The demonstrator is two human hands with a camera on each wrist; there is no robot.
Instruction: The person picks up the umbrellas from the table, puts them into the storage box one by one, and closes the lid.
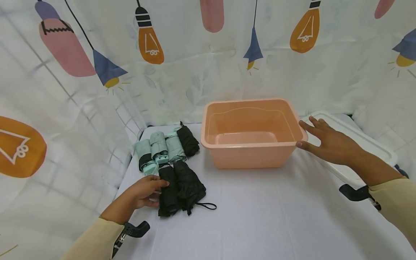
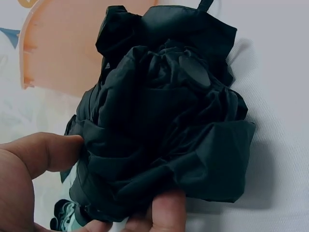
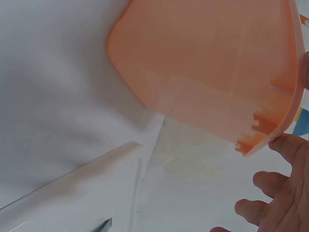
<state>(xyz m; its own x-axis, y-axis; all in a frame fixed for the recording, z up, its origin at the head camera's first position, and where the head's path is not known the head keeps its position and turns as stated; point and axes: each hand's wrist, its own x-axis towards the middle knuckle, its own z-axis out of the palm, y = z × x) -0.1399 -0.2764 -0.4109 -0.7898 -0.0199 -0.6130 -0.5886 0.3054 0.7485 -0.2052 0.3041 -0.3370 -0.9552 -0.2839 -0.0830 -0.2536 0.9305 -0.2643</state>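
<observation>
Hands (image 1: 144,190) (image 1: 331,143) hold a black bundle (image 1: 168,195) (left) and touch a peach tub (image 1: 248,157) (right).

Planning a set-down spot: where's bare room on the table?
Widest: white table before the orange bin, right of the black bundles. Visible bin floor is bare too. Crowded: left, where they and pale green bundles cluster; right of the bin, by the white lid and right grip.

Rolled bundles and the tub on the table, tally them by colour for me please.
Black bundles: 3
Mint bundles: 3, one partly black
Peach tub: 1
Total: 7
</observation>
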